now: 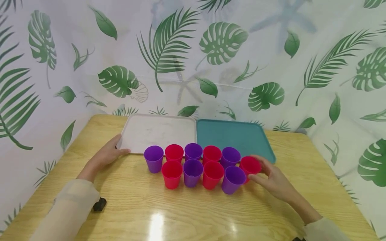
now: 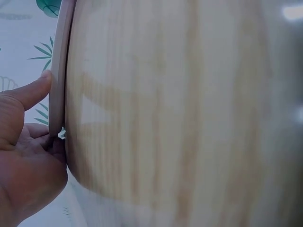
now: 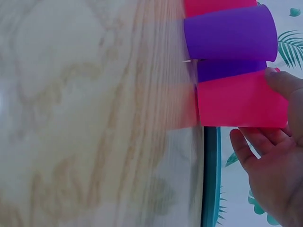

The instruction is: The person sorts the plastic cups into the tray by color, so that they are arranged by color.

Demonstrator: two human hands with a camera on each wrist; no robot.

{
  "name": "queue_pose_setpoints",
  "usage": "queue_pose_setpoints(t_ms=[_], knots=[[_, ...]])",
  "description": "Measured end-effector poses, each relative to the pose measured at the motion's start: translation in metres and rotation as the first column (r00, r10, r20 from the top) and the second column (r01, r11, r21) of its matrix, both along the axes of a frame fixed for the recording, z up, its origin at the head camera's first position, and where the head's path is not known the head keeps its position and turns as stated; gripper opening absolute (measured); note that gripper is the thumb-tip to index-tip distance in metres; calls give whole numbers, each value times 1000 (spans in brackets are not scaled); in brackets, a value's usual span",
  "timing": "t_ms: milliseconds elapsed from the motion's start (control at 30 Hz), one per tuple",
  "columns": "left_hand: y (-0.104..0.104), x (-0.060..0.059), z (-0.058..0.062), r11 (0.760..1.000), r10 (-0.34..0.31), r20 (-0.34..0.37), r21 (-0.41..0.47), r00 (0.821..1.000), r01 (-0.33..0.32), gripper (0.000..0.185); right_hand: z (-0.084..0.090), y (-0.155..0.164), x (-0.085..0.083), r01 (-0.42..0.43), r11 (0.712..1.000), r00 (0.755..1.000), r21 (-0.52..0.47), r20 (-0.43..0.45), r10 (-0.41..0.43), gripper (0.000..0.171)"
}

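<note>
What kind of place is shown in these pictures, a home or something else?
Probably a staged tabletop set rather than a lived-in room: a leaf-print curtain hangs close behind a wooden table, which carries only two trays and rows of red and purple cups.

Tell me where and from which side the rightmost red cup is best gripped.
Grip the red cup round its upper wall from the right, probably. It stands upright, mouth up, with a purple cup close on its left; the right hand is already there.

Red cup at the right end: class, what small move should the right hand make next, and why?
Probably lift the red cup. The right hand already grips it with thumb and fingers, it stands beside the teal tray, and the left hand merely touches the white tray.
</note>
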State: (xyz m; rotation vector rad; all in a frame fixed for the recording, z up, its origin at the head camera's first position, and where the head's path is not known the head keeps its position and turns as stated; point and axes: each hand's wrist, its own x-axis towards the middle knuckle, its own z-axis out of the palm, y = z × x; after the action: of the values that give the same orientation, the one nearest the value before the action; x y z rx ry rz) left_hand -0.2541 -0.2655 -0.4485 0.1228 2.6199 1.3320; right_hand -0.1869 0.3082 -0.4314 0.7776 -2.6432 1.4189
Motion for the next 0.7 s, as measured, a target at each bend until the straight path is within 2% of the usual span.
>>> queue_pose_setpoints(t_ms=[167,367,700], knots=[[0,-2,-2,999,14,24,36,1000,-14,89,4,4,-1,67,997,997,25,-35,-66,62],[1,-1,0,1000,20,26,19,999,-21,88,16,11,-5,126,990,992,60,-26,-124,63],[3,1,3,1000,20,34,16,999,-20,88,40,27,-27,228,968,974,109,-43,-224,63]])
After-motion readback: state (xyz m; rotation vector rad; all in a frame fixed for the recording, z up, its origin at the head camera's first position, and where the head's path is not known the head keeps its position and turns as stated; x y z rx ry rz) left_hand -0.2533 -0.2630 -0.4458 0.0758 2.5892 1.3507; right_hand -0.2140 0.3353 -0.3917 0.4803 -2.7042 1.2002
